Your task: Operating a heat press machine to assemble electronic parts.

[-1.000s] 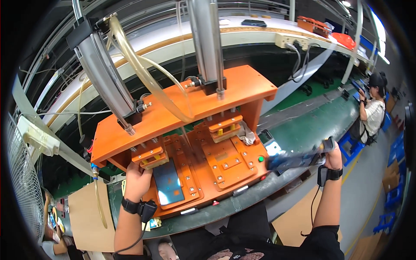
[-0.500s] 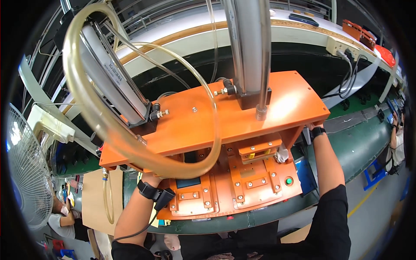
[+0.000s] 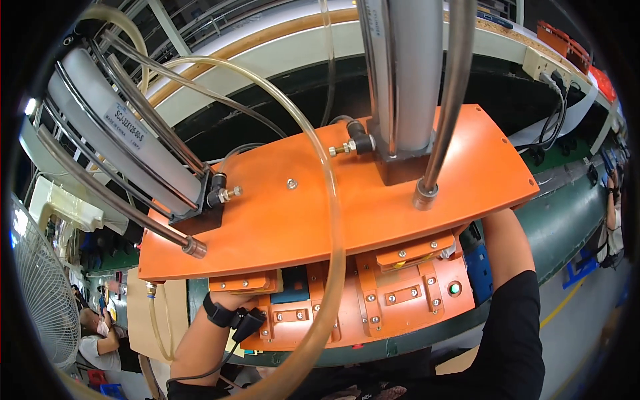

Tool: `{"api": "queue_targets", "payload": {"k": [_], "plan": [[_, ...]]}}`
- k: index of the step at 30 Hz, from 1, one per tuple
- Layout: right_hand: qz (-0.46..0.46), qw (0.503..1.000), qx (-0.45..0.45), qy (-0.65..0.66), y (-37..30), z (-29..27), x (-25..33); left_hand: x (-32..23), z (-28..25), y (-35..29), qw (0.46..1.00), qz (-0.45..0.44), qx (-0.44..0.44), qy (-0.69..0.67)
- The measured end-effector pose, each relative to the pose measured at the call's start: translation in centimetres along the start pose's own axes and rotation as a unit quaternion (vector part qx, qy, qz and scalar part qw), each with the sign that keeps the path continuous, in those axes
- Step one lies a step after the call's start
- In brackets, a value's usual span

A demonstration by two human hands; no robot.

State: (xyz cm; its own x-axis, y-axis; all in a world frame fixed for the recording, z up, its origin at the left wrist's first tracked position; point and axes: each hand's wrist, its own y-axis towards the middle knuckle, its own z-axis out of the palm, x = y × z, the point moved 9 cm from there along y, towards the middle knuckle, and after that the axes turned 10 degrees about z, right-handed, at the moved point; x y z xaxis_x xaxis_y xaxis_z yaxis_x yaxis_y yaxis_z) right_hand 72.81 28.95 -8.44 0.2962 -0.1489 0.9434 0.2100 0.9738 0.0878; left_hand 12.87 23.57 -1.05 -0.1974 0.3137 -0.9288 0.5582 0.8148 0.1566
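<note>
An orange press fixture fills the view. Its wide top plate carries two grey air cylinders and hangs over the lower base. A blue part lies in the left nest of the base. My left wrist, with a black band and a cable, reaches up to the base's left front; the hand is hidden under an orange block. My right forearm goes in behind the right end of the top plate, which hides the hand.
A clear hose loops down across the plate. A green button sits on the base's right. A green conveyor belt runs to the right, where another person works. A fan and cardboard stand at left.
My head has come closer and the top plate now covers both hands. My right arm came in from the conveyor to the fixture's right side. My left wrist stayed at the left front.
</note>
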Motion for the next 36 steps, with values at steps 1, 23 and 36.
{"api": "queue_targets", "payload": {"k": [1,23,36], "plan": [[-0.002,1.000,0.012,-0.015,-2.0,-0.3,-1.0,-0.3,0.0,-0.4,1.000,-0.003,0.000,0.002],[-0.028,0.928,-0.002,-0.371,4.7,10.3,-7.4,-11.0,2.5,-10.7,0.965,0.056,-0.114,0.230],[-0.016,0.846,0.031,-0.532,9.4,12.0,-8.8,-7.0,1.7,-16.6,0.963,-0.010,-0.223,0.149]]}}
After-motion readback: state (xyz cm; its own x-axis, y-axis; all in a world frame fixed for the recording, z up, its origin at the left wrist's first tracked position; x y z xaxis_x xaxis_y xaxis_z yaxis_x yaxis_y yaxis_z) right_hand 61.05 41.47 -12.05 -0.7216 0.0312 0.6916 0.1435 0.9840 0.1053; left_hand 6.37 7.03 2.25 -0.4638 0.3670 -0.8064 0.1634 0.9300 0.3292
